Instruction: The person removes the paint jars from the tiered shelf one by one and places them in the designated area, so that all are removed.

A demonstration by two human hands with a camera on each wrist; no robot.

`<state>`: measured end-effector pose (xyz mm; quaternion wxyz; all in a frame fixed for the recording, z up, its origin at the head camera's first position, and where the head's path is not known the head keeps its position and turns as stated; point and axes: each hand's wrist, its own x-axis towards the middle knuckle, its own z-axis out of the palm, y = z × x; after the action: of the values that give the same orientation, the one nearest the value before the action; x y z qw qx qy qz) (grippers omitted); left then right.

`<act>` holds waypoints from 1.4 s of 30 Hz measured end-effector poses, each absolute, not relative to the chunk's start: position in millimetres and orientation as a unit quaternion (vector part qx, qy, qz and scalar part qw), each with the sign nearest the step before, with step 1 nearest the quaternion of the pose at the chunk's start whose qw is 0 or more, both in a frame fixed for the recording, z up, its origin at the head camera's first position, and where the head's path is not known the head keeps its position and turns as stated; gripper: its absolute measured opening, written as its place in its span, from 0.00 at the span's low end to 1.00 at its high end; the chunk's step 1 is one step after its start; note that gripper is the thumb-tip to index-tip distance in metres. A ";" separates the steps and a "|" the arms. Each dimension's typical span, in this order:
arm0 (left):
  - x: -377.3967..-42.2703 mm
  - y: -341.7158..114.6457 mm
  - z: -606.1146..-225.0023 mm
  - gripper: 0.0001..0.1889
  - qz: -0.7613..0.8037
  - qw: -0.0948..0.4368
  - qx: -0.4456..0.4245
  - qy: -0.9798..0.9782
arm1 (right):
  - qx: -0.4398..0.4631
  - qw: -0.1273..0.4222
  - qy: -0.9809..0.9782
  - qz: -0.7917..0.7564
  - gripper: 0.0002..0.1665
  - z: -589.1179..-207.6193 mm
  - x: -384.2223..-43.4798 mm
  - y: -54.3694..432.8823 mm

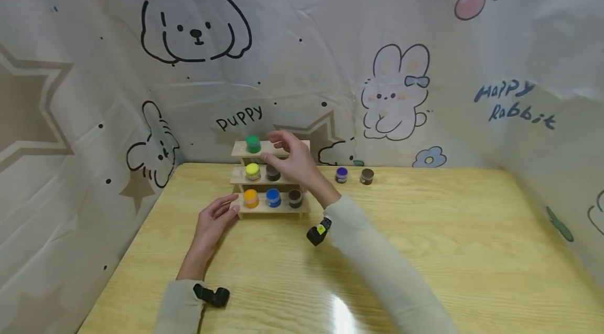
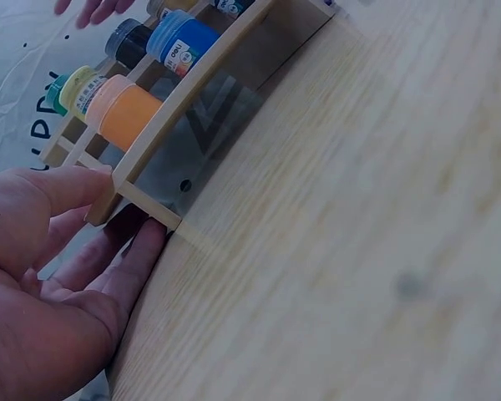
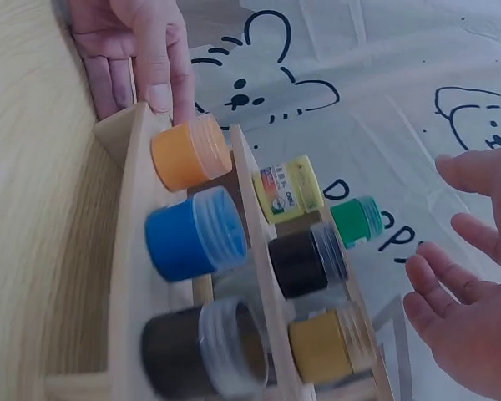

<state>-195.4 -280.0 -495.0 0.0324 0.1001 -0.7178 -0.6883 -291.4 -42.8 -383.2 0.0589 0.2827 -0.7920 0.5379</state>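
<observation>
A three-tier wooden rack (image 1: 269,211) carries small paint jars. Orange (image 1: 251,198), blue (image 1: 273,197) and dark brown (image 1: 295,198) jars line its lowest tier. On the middle tier are a yellow jar (image 1: 252,172), a black jar (image 1: 272,172) and an ochre jar (image 3: 321,344), the last hidden in the head view. The green jar (image 1: 253,143) stands on top, at the left. My left hand (image 1: 212,226) grips the rack's lower left end, thumb at the shelf corner, fingers lower down. With fingers spread and holding nothing, my right hand (image 1: 297,162) hovers by the top tier.
Right of the rack, a purple jar (image 1: 342,175) and a brown jar (image 1: 367,176) stand on the wood-grain table (image 1: 424,250) near its back edge. A printed white cloth (image 1: 292,72) hangs close behind the rack and along both sides.
</observation>
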 end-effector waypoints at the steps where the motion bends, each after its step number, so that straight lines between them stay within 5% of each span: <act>1: -196.1 -279.3 -494.9 0.24 -0.687 0.030 0.099 -0.719 | 0.280 0.058 -0.795 0.535 0.29 -381.8 -293.9 -45.3; 25: -198.1 -276.0 -495.1 0.22 -0.686 0.041 0.106 -0.718 | 0.231 -0.014 -0.845 0.482 0.31 -376.3 -326.5 -91.3; 42: -197.3 -281.1 -496.7 0.22 -0.686 0.041 0.096 -0.720 | 0.239 0.007 -0.839 0.488 0.23 -374.8 -322.7 -87.9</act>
<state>-197.3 -281.1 -496.7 0.0410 0.0963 -0.7201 -0.6859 -322.7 -87.9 -374.8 0.0068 0.2394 -0.8394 0.4879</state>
